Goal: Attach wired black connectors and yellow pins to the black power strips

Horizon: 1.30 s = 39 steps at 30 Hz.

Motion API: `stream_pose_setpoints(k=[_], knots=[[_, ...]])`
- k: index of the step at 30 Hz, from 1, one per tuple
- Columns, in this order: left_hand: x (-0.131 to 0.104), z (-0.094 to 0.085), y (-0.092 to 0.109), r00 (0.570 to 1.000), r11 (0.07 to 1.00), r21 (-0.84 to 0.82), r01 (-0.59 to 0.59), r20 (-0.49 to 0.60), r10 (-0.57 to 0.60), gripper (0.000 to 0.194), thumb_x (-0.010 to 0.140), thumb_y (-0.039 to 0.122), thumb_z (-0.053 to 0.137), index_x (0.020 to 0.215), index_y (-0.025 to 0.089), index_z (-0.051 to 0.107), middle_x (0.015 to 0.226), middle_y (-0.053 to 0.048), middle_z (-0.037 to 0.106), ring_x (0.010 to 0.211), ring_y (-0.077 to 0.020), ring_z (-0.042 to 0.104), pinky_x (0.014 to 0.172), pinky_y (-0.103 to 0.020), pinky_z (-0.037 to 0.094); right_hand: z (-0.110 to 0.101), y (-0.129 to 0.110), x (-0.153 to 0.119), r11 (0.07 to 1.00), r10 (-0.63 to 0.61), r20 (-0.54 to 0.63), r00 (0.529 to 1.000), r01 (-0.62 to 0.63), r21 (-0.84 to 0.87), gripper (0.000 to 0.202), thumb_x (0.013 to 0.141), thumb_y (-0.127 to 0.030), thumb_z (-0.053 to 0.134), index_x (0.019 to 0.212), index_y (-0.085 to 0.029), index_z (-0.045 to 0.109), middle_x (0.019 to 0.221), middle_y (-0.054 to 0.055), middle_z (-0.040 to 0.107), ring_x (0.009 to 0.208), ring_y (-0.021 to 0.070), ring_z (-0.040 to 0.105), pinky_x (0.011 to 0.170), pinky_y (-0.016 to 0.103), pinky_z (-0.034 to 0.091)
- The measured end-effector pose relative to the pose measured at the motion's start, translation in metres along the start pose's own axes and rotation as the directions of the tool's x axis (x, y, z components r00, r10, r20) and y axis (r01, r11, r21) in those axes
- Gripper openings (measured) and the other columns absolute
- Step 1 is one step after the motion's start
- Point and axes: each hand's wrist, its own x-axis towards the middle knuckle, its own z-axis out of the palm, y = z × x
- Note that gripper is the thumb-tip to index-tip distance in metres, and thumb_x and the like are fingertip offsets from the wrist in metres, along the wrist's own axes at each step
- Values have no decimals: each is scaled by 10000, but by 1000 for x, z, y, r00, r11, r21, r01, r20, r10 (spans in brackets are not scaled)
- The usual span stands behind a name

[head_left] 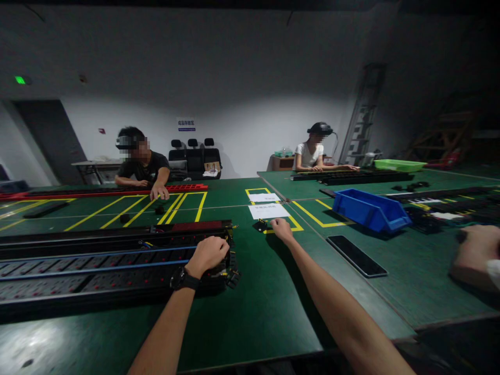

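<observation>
My left hand (211,254), with a black watch on the wrist, rests with curled fingers on the right end of a long black rail assembly (117,265). Blue strips run along that assembly, and its fingertips side is hidden from me. My right hand (282,229) is farther out over the green table, its fingers pressed together beside a small black part (260,225). Whatever the fingers hold, if anything, is too small to name. White paper sheets (269,210) lie just beyond it.
A blue bin (369,211) and a dark phone (356,255) lie to the right. Two people sit across the green table (273,312), near a red rail (187,188) and black rails (363,177). Another person's hand (474,258) shows at the right edge.
</observation>
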Motion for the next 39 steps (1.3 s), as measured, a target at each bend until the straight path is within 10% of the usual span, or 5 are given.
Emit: stream_pose_setpoints(k=[39], knots=[[-1,0,-1,1000,1000,-26,-7,-15,7,430,985,316,346,823,223,733,1011,-94,764,953,-238,697,793,-303,487,0,6,1,995,-79,41,996,77,56,360,908,-312,446,906,-207,790,884,78,750,793,223,647,637,266,405]])
